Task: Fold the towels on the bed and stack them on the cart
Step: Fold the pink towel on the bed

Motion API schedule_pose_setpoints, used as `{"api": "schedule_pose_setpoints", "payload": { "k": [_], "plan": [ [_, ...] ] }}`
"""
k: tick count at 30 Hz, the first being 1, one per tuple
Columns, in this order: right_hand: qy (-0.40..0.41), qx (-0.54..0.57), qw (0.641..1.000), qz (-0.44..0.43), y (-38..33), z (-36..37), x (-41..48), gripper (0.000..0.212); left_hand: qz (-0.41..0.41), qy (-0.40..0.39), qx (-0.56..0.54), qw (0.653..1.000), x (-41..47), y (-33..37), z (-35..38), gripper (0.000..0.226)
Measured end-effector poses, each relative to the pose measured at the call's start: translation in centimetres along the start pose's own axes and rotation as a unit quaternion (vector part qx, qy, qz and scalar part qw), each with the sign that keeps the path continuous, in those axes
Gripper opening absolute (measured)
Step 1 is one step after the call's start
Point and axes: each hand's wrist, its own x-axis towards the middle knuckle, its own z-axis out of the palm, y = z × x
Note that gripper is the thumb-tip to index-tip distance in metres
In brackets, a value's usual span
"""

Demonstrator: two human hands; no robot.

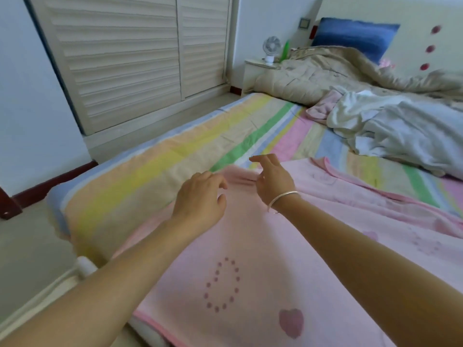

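Both hands at the far edge of the pink heart-printed terry towel (250, 246).
Our right hand (274, 180) is released, fingers spread; our left hand (200, 196) curls there, and we cannot tell its grip.

Pink towel (245, 241) runs off bottom edge.

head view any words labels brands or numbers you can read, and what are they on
No readable text in this view.
pink towel: only a ring of dots and a heart, which are decoration, not lettering.
green bottle and small fan on the nightstand: any label is too small and blurred to read.
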Motion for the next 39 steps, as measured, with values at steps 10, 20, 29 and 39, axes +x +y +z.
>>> {"api": "schedule_pose_setpoints", "payload": {
  "k": [10,20,29,39],
  "plan": [
    [-0.060,-0.224,0.933,0.275,22.0,-13.0,-1.7,0.036,0.132,-0.088,-0.040,0.987,13.3,17.1,12.6,0.035],
    [-0.042,-0.178,0.932,0.312,30.2,-12.5,2.0,0.020,0.201,-0.108,0.309,0.923,24.4,18.5,19.7,0.023],
    [0.164,-0.077,0.941,0.286,30.1,-11.5,15.0,0.024,-0.212,-0.142,-0.437,0.863,34.6,13.9,15.0,0.071],
    [0.124,-0.119,0.924,0.341,32.5,-6.7,20.6,0.019,-0.091,-0.199,-0.229,0.949,38.1,6.9,16.0,0.020]
  ]
}}
